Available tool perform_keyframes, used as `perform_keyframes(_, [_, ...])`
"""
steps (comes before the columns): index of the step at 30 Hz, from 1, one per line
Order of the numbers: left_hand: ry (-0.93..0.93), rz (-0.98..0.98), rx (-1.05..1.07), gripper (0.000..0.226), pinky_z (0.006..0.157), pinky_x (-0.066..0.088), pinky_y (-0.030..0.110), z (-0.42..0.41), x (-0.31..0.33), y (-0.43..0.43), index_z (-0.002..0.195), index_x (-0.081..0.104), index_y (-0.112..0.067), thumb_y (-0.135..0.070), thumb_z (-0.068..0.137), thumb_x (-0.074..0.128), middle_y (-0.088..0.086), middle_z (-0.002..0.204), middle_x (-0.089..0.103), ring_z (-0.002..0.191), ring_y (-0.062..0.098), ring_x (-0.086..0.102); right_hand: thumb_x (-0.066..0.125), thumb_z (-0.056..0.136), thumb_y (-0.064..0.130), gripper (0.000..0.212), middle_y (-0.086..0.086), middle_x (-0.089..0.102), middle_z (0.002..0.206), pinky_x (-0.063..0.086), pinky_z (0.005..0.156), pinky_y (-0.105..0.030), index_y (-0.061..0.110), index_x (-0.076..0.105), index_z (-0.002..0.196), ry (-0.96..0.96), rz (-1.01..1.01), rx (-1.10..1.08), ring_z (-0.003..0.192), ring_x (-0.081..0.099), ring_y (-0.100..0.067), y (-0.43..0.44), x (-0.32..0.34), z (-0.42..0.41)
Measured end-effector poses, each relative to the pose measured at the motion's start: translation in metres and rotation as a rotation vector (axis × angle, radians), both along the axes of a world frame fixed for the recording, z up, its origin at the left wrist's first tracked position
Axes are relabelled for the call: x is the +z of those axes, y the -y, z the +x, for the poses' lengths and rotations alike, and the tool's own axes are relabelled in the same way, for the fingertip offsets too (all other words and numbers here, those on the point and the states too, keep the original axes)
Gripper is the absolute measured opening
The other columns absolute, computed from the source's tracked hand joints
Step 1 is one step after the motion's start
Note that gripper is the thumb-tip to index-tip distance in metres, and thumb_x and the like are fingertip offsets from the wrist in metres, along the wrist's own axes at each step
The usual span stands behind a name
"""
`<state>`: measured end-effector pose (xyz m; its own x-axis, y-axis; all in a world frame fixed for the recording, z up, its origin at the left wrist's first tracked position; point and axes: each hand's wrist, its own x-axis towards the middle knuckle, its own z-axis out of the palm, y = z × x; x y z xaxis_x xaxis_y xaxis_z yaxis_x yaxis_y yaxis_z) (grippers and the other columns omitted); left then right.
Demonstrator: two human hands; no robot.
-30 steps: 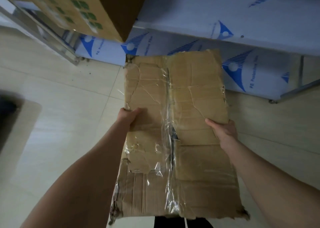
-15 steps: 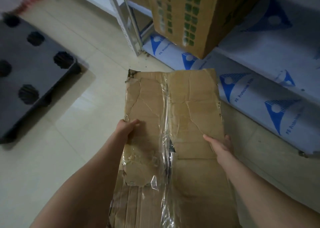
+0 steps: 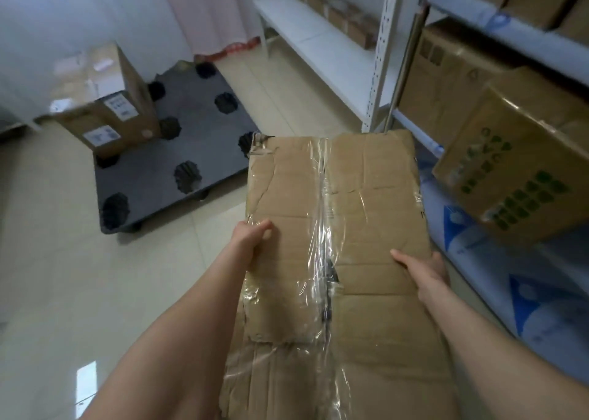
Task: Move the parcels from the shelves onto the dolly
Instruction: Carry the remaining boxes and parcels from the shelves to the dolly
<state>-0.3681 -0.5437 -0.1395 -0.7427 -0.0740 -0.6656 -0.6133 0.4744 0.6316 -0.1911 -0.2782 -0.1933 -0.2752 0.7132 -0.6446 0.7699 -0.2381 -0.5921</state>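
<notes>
I carry a worn brown cardboard parcel (image 3: 360, 196) sealed with clear tape, held flat in front of me above the floor. My left hand (image 3: 251, 238) grips its left edge, thumb on top. My right hand (image 3: 420, 268) grips its right edge the same way. The black dolly (image 3: 188, 139) with round holes stands on the floor ahead to the left. A brown parcel with white labels (image 3: 111, 113) sits on the dolly's far left part.
Metal shelves (image 3: 379, 78) run along the right, holding a box with green print (image 3: 516, 167), other brown boxes (image 3: 446, 75) and a long parcel (image 3: 334, 11). Blue-printed film covers the lower shelf (image 3: 541, 279). Glossy beige floor tiles (image 3: 79, 276) lie between me and the dolly.
The view has swung up and left from the shelf toward the dolly, which now shows in full. Both hands keep the same hold on the parcel.
</notes>
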Motion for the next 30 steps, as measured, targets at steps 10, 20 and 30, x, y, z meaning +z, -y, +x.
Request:
perform_keyframes(10, [-0.092,-0.013,0.196,0.052,0.076,0.042,0.029,-0.167,0.068,0.053,0.123,0.054,-0.001,-0.032,0.083,0.068,0.013,0.114,0.058,0.090,0.025,0.052,0.089,0.061,0.036,0.099,-0.017,0.047,0.142,0.040,0.106,-0.050,0.012,0.038,0.142,-0.147,0.000,0.178,0.127,0.048,-0.039,0.024,0.062,-0.232])
perform_keyframes(20, [-0.139,-0.013,0.368,0.057,0.068,0.039,0.030,-0.355,0.106,0.095,0.131,0.046,-0.004,-0.031,0.085,0.067,0.008,0.105,0.048,0.081,0.022,0.049,0.090,0.059,0.038,0.097,-0.015,0.053,0.137,0.041,0.106,-0.047,0.011,0.042,0.140,-0.177,-0.010,0.364,0.124,0.051,-0.037,0.056,0.082,-0.475])
perform_keyframes(30, [-0.112,0.009,0.428,0.050,0.073,0.042,0.032,-0.596,0.096,0.159,0.125,0.051,-0.006,-0.030,0.084,0.066,0.007,0.096,0.054,0.079,0.022,0.052,0.089,0.060,0.039,0.089,-0.013,0.057,0.133,0.045,0.101,-0.046,0.010,0.048,0.134,-0.190,0.011,0.393,0.120,0.055,-0.035,0.117,0.078,-0.734])
